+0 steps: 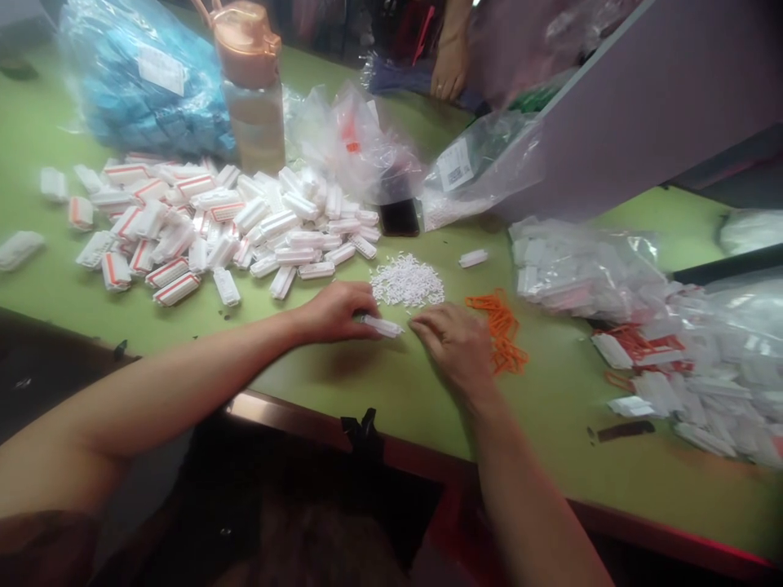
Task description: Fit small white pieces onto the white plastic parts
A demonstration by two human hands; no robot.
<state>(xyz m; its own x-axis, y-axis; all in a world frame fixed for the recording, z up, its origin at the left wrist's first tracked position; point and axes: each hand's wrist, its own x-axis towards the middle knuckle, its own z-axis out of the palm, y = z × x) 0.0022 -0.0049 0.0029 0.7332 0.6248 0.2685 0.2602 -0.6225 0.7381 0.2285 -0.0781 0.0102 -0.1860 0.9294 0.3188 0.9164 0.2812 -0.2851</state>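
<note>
My left hand [333, 312] rests on the green table [379, 383], fingers closed round a small white plastic piece [382, 326] that sticks out to the right. Just right of it, my right hand [456, 342] lies knuckles up, its fingers bent and pinched near the piece's end; what they hold is hidden. Behind both hands lies a small heap of tiny white bits [407, 283]. A bunch of orange strips [502, 330] lies right of my right hand.
A big pile of white and orange finished pieces [201, 228] covers the table's left. Behind stand a bottle [254, 90], a blue bag [140, 81], clear bags [355, 139] and a phone [399, 216]. Bagged white parts [661, 326] fill the right. Another person's hand [449, 69] shows at the far edge.
</note>
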